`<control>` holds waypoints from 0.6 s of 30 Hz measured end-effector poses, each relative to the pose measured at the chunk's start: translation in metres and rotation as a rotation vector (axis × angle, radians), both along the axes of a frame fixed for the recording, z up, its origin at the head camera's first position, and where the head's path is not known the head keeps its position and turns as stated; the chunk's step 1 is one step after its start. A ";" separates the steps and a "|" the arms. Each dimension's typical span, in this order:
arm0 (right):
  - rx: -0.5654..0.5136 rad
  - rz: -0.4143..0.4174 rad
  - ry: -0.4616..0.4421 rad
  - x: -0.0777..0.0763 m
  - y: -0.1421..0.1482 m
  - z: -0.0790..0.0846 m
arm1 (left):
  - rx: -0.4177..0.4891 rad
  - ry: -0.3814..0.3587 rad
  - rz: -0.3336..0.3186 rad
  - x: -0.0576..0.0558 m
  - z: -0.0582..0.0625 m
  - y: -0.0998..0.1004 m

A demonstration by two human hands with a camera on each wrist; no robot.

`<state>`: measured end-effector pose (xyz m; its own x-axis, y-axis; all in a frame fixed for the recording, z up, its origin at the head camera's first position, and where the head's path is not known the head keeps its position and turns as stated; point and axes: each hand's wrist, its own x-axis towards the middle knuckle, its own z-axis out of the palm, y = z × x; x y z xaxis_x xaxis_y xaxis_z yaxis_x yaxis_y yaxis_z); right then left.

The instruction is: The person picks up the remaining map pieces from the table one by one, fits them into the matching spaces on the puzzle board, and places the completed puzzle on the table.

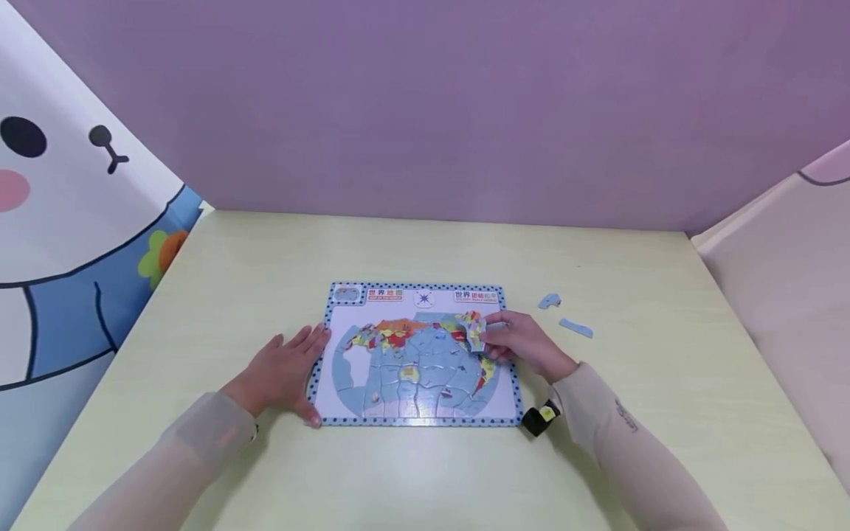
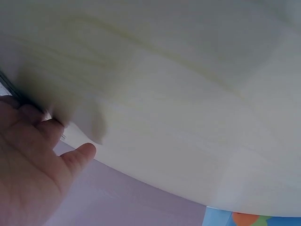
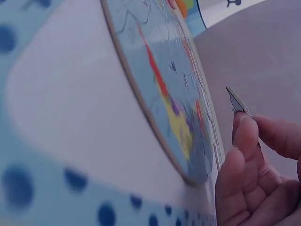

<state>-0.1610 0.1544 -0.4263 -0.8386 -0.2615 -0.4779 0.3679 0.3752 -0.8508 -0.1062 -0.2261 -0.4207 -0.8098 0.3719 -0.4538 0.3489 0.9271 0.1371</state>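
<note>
A world map jigsaw puzzle (image 1: 412, 383) lies in its board with a blue dotted border (image 1: 425, 422), mostly filled with pieces. At the left of the map a white gap (image 1: 359, 365) shows. My left hand (image 1: 282, 375) rests flat on the board's left edge, fingers spread; the left wrist view (image 2: 33, 165) shows it only partly. My right hand (image 1: 524, 343) pinches a colourful puzzle piece (image 1: 474, 332) between thumb and fingers, over the map's upper right. In the right wrist view this piece (image 3: 239, 102) is seen edge-on, tilted and apart from the board.
Two loose blue puzzle pieces, a small curved one (image 1: 548, 301) and a long thin one (image 1: 575, 328), lie on the table right of the board. A small black device (image 1: 539, 419) is at my right wrist. A purple panel (image 1: 451, 110) stands behind the table.
</note>
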 end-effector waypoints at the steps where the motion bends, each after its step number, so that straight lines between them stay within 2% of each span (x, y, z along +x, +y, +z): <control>1: 0.007 0.006 -0.002 -0.001 -0.003 0.000 | -0.003 -0.002 0.002 0.000 0.001 0.000; 5: 0.037 0.019 -0.012 -0.001 -0.015 0.000 | 0.004 -0.005 0.000 0.001 0.003 0.001; 18: 0.005 0.080 0.005 0.003 -0.061 0.001 | 0.019 -0.011 0.016 0.002 0.005 0.002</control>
<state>-0.1581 0.0930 -0.4249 -0.8178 -0.3251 -0.4750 0.3322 0.4073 -0.8507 -0.1041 -0.2237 -0.4159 -0.8107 0.3676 -0.4556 0.3325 0.9297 0.1585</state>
